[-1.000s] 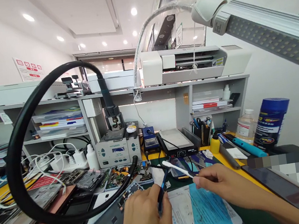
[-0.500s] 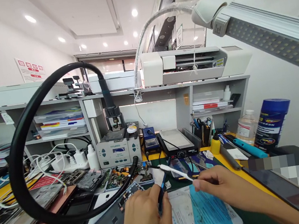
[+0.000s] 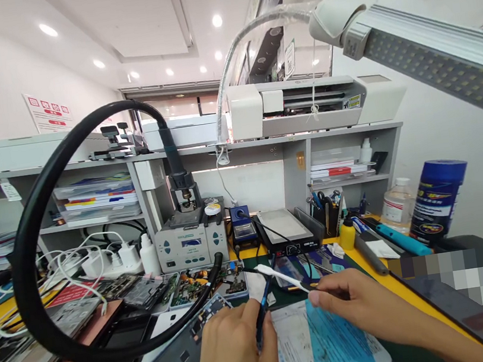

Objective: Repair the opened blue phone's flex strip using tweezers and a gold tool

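White swab in right hand, paper's far edge bare toward left hand

1. One head-worn camera looks out from above and behind the hands.
2. It faces forward over them.
3. The hands are close; beyond them its wide view takes in the surface and shelf, above them the ceiling.

From where I stand: one left hand, one right hand, one white stick, one blue tool, one lamp, one yellow bottle, two wall posters; the overlapping phone parts number several, though I can't count them fairly.
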Demonstrator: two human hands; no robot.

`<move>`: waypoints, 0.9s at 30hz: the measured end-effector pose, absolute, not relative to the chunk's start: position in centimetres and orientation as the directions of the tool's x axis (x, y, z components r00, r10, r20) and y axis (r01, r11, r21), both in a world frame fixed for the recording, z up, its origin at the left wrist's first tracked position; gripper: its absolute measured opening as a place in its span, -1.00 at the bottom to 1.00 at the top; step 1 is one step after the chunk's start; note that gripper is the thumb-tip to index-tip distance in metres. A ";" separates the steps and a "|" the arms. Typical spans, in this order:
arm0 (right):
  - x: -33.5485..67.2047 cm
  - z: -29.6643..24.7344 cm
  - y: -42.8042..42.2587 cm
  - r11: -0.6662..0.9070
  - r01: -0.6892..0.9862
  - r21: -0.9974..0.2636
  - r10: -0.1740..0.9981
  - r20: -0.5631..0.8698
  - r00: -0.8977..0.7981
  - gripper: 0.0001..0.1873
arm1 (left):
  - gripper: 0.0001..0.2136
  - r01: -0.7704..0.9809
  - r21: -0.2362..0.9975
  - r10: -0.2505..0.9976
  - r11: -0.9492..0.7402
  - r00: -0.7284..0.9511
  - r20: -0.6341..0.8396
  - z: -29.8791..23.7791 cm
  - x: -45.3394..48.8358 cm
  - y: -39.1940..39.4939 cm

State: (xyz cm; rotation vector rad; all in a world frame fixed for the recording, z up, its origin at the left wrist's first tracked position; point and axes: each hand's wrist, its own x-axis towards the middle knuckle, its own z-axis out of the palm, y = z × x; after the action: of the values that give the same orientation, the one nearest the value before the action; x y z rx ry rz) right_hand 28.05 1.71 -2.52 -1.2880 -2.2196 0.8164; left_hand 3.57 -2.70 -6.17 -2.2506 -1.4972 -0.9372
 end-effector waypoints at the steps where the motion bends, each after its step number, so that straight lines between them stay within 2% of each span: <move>1: 28.1 -2.6 1.8 0.391 0.615 -0.684 0.881 0.087 -0.464 -0.44 | -0.78 0.897 0.115 0.712 -0.426 0.255 0.655 -6.2 3.5 -2.7; 9: 28.1 -2.1 1.0 0.309 0.487 -0.817 0.815 -0.037 -0.579 -0.47 | -0.78 0.890 0.115 0.699 -0.441 0.260 0.666 -6.3 3.5 -2.6; 17: 28.3 -2.7 2.1 0.351 0.632 -0.691 0.901 0.066 -0.429 -0.46 | -0.75 0.900 0.131 0.730 -0.415 0.244 0.638 -6.3 3.6 -2.7; 27: 28.4 -1.8 1.0 0.278 0.465 -0.840 0.803 -0.063 -0.593 -0.51 | -0.77 0.895 0.150 0.742 -0.419 0.242 0.625 -6.4 3.5 -2.7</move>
State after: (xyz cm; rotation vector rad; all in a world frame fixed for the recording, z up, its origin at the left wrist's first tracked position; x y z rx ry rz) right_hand 28.40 1.03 -1.83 -1.1471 -2.1792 1.2372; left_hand 3.50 -2.74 -6.42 -2.2766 -1.5356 -0.9365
